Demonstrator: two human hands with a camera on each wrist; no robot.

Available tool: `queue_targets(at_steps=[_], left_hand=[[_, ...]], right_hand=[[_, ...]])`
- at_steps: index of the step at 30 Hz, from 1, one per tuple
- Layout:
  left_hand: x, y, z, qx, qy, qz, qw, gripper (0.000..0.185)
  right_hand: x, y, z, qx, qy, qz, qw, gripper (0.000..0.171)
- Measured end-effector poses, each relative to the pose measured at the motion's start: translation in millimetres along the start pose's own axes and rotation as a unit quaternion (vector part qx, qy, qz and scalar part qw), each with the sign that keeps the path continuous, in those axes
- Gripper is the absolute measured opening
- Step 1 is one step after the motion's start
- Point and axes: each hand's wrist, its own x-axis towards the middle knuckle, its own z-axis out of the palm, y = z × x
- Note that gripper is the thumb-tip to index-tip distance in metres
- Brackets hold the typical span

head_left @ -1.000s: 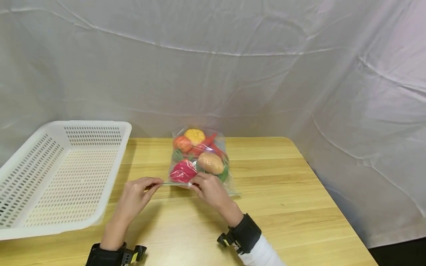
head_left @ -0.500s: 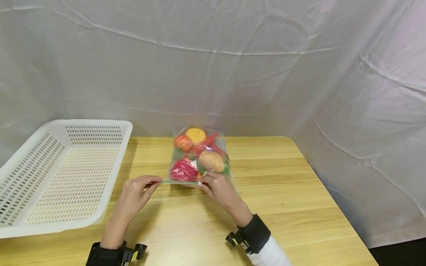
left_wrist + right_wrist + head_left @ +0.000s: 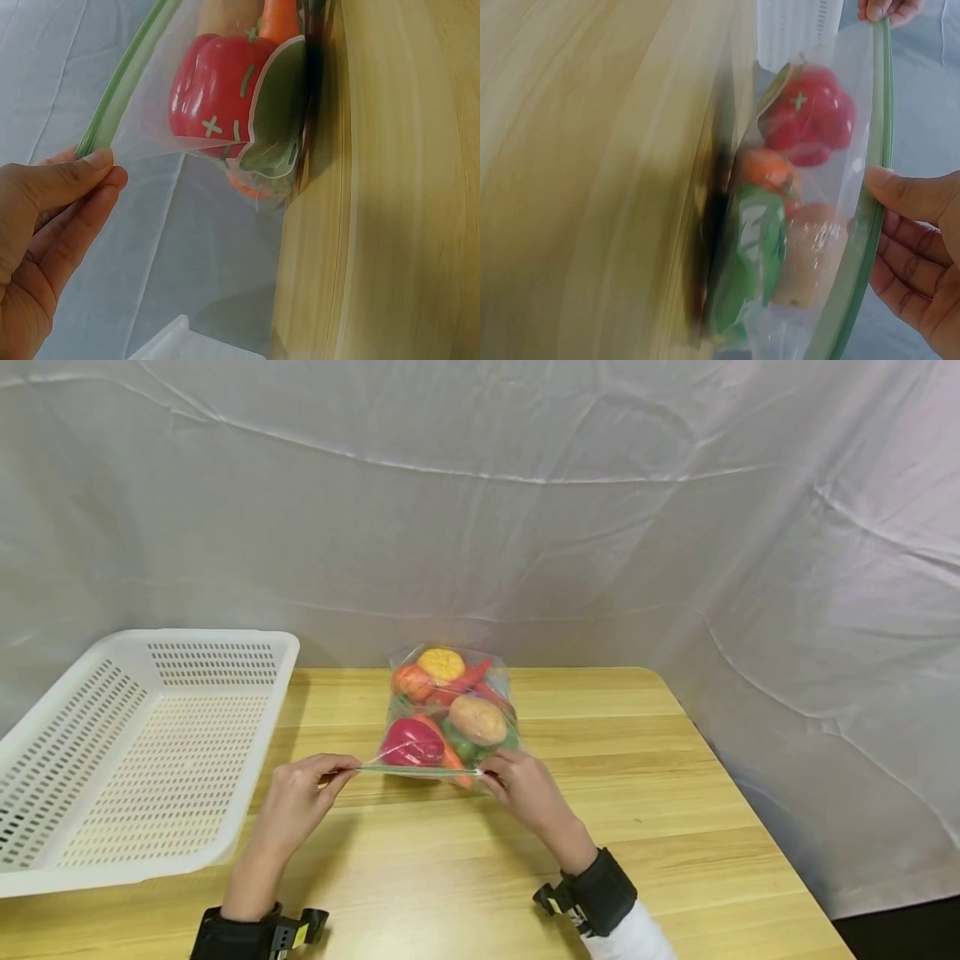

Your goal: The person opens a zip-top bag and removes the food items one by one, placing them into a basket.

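Note:
A clear zip bag (image 3: 450,714) full of toy vegetables lies on the wooden table (image 3: 660,793). Inside show a red pepper (image 3: 412,743) (image 3: 221,90) (image 3: 810,116), a potato (image 3: 477,718), a carrot (image 3: 769,169) and a yellow pumpkin (image 3: 441,664). My left hand (image 3: 300,797) (image 3: 45,225) pinches the left end of the bag's green zip strip (image 3: 124,82). My right hand (image 3: 525,793) (image 3: 919,247) pinches the same strip (image 3: 870,225) further right. The strip is stretched straight between both hands, just above the table.
A white perforated basket (image 3: 135,752) stands on the table's left side, a little left of my left hand. A white cloth backdrop (image 3: 525,527) hangs behind and to the right. The table's right edge falls away at the far right.
My right hand has slid rightwards along the zip strip, away from my left hand, which stayed put. The bag's near edge is now pulled taut and the vegetables have shifted slightly.

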Motion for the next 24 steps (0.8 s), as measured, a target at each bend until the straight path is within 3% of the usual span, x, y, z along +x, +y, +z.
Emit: queue_targets(at_steps=[13,24], left_hand=[[-1.6,-2.2,-6.4,0.013,-0.022,-0.032,0.9992,0.015],[-2.6,-5.8,-7.2,0.017,-0.019,-0.039,0.9989,0.014]], right_hand=[[-14,15,-13,-0.009,0.015,0.004,1.0,0.006],[-25,26,-25,-0.017,0.021,0.019,0.999,0.008]])
